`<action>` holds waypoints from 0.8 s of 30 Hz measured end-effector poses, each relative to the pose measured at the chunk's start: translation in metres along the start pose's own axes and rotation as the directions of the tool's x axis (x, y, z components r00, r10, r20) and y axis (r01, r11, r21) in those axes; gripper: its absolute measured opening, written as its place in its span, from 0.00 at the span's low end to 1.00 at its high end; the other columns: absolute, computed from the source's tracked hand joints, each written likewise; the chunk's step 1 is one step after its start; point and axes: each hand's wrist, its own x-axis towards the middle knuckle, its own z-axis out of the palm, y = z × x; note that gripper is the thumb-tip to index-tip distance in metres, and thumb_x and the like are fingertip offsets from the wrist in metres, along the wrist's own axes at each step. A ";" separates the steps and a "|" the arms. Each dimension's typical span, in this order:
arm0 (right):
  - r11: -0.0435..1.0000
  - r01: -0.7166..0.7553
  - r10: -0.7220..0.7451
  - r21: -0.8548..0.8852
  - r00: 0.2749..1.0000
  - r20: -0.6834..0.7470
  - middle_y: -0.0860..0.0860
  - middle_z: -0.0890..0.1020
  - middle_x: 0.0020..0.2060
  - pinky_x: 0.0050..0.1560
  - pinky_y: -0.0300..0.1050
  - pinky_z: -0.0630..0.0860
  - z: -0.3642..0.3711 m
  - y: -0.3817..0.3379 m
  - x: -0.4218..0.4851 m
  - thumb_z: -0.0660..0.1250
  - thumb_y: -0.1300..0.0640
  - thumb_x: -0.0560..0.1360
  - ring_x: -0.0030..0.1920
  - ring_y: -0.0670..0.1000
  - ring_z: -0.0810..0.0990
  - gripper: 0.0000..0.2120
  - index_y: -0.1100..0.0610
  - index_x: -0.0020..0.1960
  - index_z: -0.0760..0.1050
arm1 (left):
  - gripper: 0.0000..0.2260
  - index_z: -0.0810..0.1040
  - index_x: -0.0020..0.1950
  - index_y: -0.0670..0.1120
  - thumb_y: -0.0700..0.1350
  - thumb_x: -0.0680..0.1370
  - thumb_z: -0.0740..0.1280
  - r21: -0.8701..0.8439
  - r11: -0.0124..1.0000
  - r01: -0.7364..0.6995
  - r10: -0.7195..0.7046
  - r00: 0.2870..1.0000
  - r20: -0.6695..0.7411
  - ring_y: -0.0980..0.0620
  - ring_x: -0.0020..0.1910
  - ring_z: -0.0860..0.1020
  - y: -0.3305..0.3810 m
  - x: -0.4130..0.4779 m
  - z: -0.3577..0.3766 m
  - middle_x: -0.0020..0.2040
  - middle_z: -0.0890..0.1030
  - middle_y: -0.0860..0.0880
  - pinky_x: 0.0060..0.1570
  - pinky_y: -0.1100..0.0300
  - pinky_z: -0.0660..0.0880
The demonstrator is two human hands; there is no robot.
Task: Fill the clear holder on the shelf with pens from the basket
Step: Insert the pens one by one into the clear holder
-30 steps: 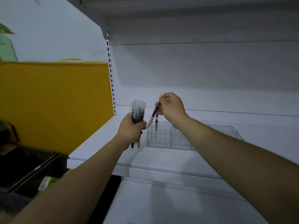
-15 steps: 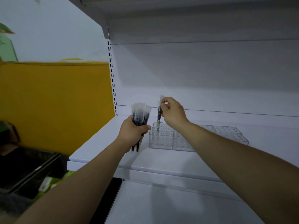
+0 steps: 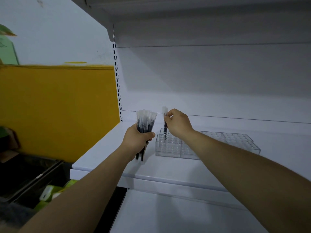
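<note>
Right hand (image 3: 178, 125) lower than 0.5 s ago; pen (image 3: 165, 126) now upright, tip inside holder (image 3: 170, 147), left end. Head view: fingers (image 3: 167, 117) pinch pen near top, barrel hangs below them. Left hand (image 3: 136, 142) wrapped round bundle (image 3: 145, 121), just left of holder, above shelf (image 3: 101, 158).

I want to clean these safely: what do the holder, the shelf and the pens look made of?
The clear holder: probably rigid acrylic or similar plastic, glossy; the shelf shows through its walls. The shelf: seemingly painted sheet metal, smooth matte white, thin rolled front edge. The pens: plastic by the look, translucent frosted caps over dark barrels.
</note>
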 end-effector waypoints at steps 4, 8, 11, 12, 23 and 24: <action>0.999 0.036 -0.038 -0.024 0.997 -0.066 0.51 0.76 0.47 0.49 0.44 0.71 0.000 -0.001 -0.007 0.62 0.52 0.79 0.48 0.52 0.75 0.12 0.59 0.57 0.73 | 0.11 0.73 0.53 0.48 0.43 0.74 0.72 -0.005 1.000 0.002 -0.002 1.000 -0.002 0.51 0.37 0.79 0.002 -0.003 0.000 0.39 0.80 0.49 0.33 0.64 0.74; 0.973 0.126 -0.117 0.194 0.991 -0.058 0.47 0.78 0.38 0.45 0.42 0.74 -0.009 -0.016 -0.018 0.63 0.50 0.79 0.42 0.50 0.78 0.10 0.55 0.46 0.77 | 0.09 0.75 0.50 0.47 0.41 0.74 0.72 -0.032 0.999 -0.032 0.032 0.999 -0.005 0.53 0.36 0.78 0.007 -0.005 0.001 0.39 0.80 0.48 0.33 0.65 0.75; 0.955 0.101 -0.137 0.279 0.984 0.113 0.49 0.82 0.41 0.46 0.44 0.76 -0.011 -0.023 -0.023 0.64 0.50 0.78 0.45 0.51 0.82 0.09 0.53 0.45 0.79 | 0.08 0.75 0.43 0.50 0.40 0.74 0.72 -0.046 0.997 -0.065 0.065 0.998 0.012 0.51 0.34 0.78 0.011 -0.006 0.003 0.37 0.80 0.47 0.35 0.62 0.77; 0.953 0.104 -0.145 0.286 0.981 0.128 0.49 0.82 0.41 0.45 0.42 0.76 -0.012 -0.023 -0.023 0.64 0.50 0.78 0.44 0.49 0.82 0.08 0.53 0.46 0.79 | 0.09 0.75 0.42 0.51 0.39 0.74 0.72 -0.045 0.996 -0.071 0.071 0.997 0.015 0.51 0.35 0.78 0.012 -0.006 0.004 0.37 0.80 0.47 0.36 0.60 0.78; 0.862 0.011 0.032 0.508 0.997 -0.075 0.57 0.80 0.43 0.42 0.49 0.83 -0.023 -0.026 -0.018 0.58 0.57 0.81 0.39 0.54 0.82 0.06 0.58 0.47 0.71 | 0.07 0.76 0.55 0.42 0.36 0.77 0.66 -0.158 0.987 -0.012 0.006 0.999 -0.042 0.51 0.41 0.82 0.008 -0.006 0.001 0.43 0.81 0.46 0.40 0.60 0.80; 0.873 0.042 0.026 0.486 0.991 -0.132 0.56 0.80 0.44 0.42 0.48 0.83 -0.025 -0.025 -0.015 0.58 0.56 0.81 0.40 0.54 0.81 0.06 0.57 0.47 0.70 | 0.09 0.75 0.56 0.43 0.37 0.77 0.66 -0.149 0.989 0.000 -0.005 0.999 -0.038 0.50 0.42 0.82 0.006 -0.006 -0.001 0.44 0.81 0.46 0.42 0.59 0.80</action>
